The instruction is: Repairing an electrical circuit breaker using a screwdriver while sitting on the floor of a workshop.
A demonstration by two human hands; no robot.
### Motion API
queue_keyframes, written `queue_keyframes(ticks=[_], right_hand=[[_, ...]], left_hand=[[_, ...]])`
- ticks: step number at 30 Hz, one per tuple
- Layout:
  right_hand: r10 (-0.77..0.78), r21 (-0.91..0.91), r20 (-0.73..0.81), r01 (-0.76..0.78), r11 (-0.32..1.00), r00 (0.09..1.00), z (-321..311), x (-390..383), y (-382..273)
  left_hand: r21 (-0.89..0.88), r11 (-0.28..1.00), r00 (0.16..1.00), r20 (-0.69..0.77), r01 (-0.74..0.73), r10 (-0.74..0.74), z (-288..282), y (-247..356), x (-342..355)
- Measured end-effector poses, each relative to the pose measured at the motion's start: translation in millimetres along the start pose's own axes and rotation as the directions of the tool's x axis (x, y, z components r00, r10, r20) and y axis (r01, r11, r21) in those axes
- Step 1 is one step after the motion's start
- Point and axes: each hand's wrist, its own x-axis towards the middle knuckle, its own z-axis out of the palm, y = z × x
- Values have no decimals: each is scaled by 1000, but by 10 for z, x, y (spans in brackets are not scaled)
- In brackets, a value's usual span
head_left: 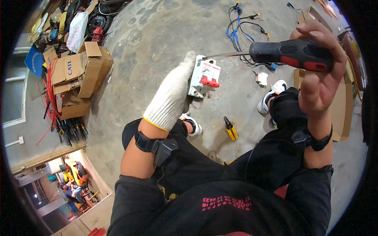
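My left hand (pixel 173 90), in a white knitted glove with a yellow-edged cuff, grips a white circuit breaker (pixel 199 78). The breaker has a red toggle (pixel 210 82) and screw terminals at its ends. My bare right hand (pixel 321 78) is closed round the black and red handle of a screwdriver (pixel 291 54). Its thin shaft points left, and the tip meets the breaker's upper end; whether it sits in a screw there I cannot tell. Beyond my knees, a smaller white and red piece (pixel 261 79), maybe another breaker, lies on the floor.
Yellow-handled pliers (pixel 230 129) lie on the concrete floor between my feet. Farther off are blue and black cables (pixel 236 35). Cardboard boxes (pixel 80 70), red wire (pixel 50 94) and piled goods stand at the left; another carton (pixel 341 106) is at the right. A person (pixel 73 191) sits beyond a doorway.
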Motion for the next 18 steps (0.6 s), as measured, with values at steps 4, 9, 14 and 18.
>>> queue_keyframes(ticks=[4, 9, 14, 18], right_hand=[[33, -28, -27, -34, 999, 999, -57, -42, 36], [-42, -309, -60, 21, 951, 997, -23, -24, -237], [-60, -7, -42, 60, 998, 997, 30, -48, -259], [-31, -77, -6, 30, 997, 1000, -68, 67, -291]], left_hand=[[3, 1000, 1000, -8, -29, 29, 2, -8, -2], [-18, 999, 998, -46, -47, 46, 28, 4, -14], [-32, 997, 997, 18, -76, 76, 89, 48, -36], [-28, 998, 998, -29, -48, 47, 92, 25, -6]])
